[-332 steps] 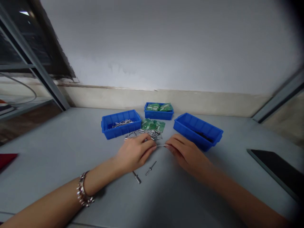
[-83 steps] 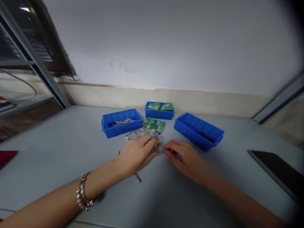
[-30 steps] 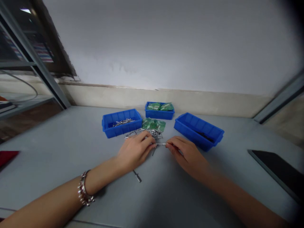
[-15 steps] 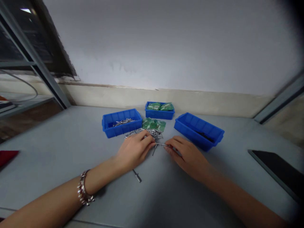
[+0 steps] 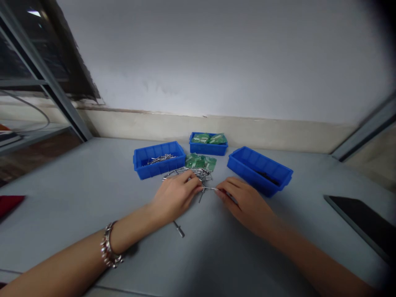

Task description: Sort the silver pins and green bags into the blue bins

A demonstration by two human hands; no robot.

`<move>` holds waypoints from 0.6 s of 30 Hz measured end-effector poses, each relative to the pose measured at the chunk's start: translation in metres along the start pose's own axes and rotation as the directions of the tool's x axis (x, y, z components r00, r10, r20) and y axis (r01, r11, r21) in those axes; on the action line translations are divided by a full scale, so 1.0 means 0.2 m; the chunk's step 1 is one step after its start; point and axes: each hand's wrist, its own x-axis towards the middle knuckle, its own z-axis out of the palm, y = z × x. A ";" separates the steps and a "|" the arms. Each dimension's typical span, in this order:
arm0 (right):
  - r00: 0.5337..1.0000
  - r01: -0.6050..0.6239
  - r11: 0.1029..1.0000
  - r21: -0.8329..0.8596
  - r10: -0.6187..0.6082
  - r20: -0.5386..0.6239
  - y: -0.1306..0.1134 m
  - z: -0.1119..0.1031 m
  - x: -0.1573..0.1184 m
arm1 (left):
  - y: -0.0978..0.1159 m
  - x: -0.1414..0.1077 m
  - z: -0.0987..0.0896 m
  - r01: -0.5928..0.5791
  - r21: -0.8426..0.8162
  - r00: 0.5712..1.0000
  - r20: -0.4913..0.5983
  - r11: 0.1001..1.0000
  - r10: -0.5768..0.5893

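Between my two hands a thin metal rivet (image 5: 209,188) lies level above the grey table (image 5: 123,198). My left hand (image 5: 176,194) pinches its left end, and my right hand (image 5: 244,202) pinches its right end. Just behind my left hand is a loose pile of silver rivets (image 5: 198,172). One rivet (image 5: 201,195) slants below the held one, and another rivet (image 5: 179,229) sticks out from under my left hand, its thick end toward me. A green bag (image 5: 208,163) lies behind the pile.
A blue bin (image 5: 159,168) with silver rivets is at the left, a smaller blue bin (image 5: 208,149) with green bags at the back. A blue bin (image 5: 252,176) with dark parts stands at the right. A dark tablet-like object (image 5: 359,218) lies far right, something red (image 5: 10,204) far left.
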 end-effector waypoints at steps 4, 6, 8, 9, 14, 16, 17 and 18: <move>1.000 -0.004 1.000 -0.002 0.004 0.004 0.00 0.00 0.00 | 0.00 0.00 0.01 -0.003 -0.021 1.000 -0.012 1.000 0.003; 0.999 0.001 1.000 -0.007 -0.001 0.038 0.00 0.01 0.00 | 0.00 0.00 0.01 -0.015 -0.049 0.999 -0.049 0.999 0.012; 0.997 0.013 1.000 -0.009 -0.012 0.073 0.00 0.01 0.00 | 0.00 0.00 0.01 -0.027 -0.061 0.996 -0.081 0.998 0.021; 0.996 0.017 1.000 -0.009 -0.017 0.083 0.00 0.01 0.00 | 0.00 0.00 0.01 -0.031 -0.061 0.996 -0.085 0.998 0.025; 1.000 0.026 1.000 -0.005 -0.026 0.007 0.01 0.00 0.00 | 0.00 0.00 0.00 0.002 0.009 1.000 -0.005 1.000 -0.002; 0.998 0.036 0.999 0.006 -0.036 -0.042 0.01 -0.01 0.00 | 0.01 0.00 0.00 0.009 0.031 0.999 0.031 0.999 -0.010; 0.998 0.040 0.999 0.011 -0.040 -0.056 0.01 -0.01 0.00 | 0.01 0.00 0.00 0.008 0.032 0.999 0.042 0.999 -0.009; 0.997 0.044 0.999 0.013 -0.043 -0.064 0.01 -0.01 0.00 | 0.01 0.00 0.00 0.003 0.027 0.999 0.042 1.000 -0.004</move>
